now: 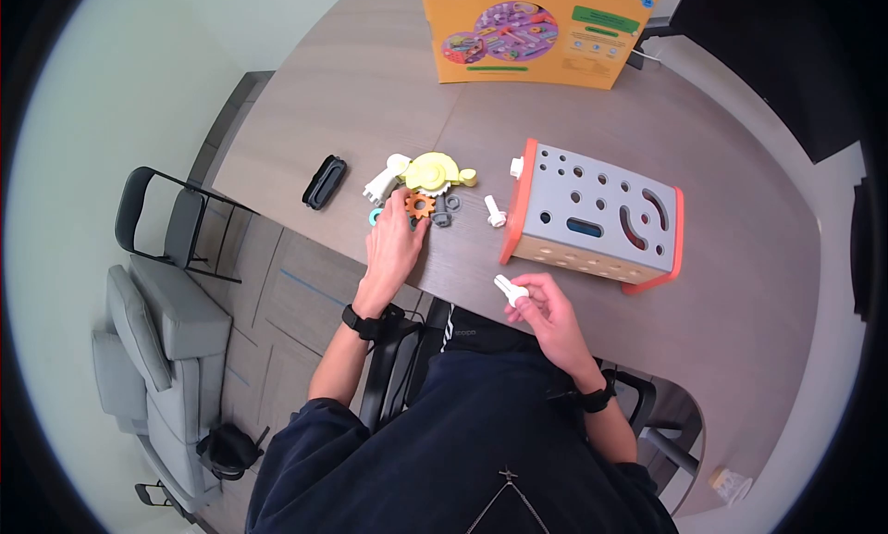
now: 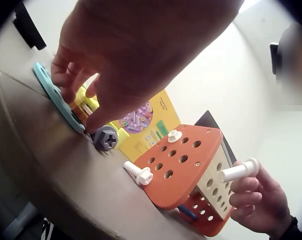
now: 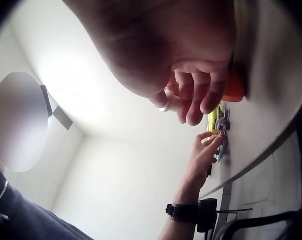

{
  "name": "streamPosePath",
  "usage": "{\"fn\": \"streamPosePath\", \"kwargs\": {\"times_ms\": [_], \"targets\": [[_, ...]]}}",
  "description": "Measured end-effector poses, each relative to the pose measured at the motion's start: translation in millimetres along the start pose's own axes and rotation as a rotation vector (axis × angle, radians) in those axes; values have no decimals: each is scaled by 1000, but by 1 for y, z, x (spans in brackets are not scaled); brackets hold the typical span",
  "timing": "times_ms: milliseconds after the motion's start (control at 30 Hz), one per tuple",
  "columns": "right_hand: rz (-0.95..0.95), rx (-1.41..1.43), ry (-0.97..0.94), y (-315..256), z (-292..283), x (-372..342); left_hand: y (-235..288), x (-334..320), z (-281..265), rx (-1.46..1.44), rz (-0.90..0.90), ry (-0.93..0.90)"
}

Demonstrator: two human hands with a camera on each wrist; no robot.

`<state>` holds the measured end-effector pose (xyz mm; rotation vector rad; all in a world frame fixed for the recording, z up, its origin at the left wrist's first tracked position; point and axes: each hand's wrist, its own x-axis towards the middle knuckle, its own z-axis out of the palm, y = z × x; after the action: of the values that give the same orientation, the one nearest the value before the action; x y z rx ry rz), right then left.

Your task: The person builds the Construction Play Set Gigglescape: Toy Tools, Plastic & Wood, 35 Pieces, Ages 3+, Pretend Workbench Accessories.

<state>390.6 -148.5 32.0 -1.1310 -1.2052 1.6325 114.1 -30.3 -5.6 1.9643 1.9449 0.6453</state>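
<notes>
My left hand reaches into a cluster of toy parts, fingertips at an orange gear. In the left wrist view a teal strip with holes lies under its fingers, with a gap between thumb and fingers. Beside the thumb is a grey bolt with a cross-slotted head. A yellow toy saw lies just beyond. My right hand pinches a white peg by its headed end, shaft pointing out, near the table's front edge. In the right wrist view the fingers mostly hide this peg.
A grey-topped toy box with orange ends and many holes stands to the right. A threaded white bolt lies beside it. The yellow package stands at the back, and a black case lies at left.
</notes>
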Motion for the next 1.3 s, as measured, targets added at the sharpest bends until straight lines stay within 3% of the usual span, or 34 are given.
{"fn": "streamPosePath", "kwargs": {"times_ms": [333,433,533,867,1033,1133,1233,1300], "targets": [[-37,-8,28,-2,0,-2,12,-17,-25,-71,-66,10],[-46,-3,21,-7,1,-2,14,-33,-37,-39,13,58],[-53,2,6,-22,3,-11,28,-53,-49,-47,224,130],[-119,80,59,-34,-12,-24,106,-91,-48,-153,663,3],[-145,-14,203,-31,-5,-28,126,-91,-50,-214,735,-47],[-141,-349,245,-16,-16,-31,132,-90,-49,-223,742,-105],[-230,-323,358,-13,-14,-29,134,-90,-45,-225,740,-161],[-165,-141,263,-11,-21,-30,135,-90,-43,-252,744,-176]]}}
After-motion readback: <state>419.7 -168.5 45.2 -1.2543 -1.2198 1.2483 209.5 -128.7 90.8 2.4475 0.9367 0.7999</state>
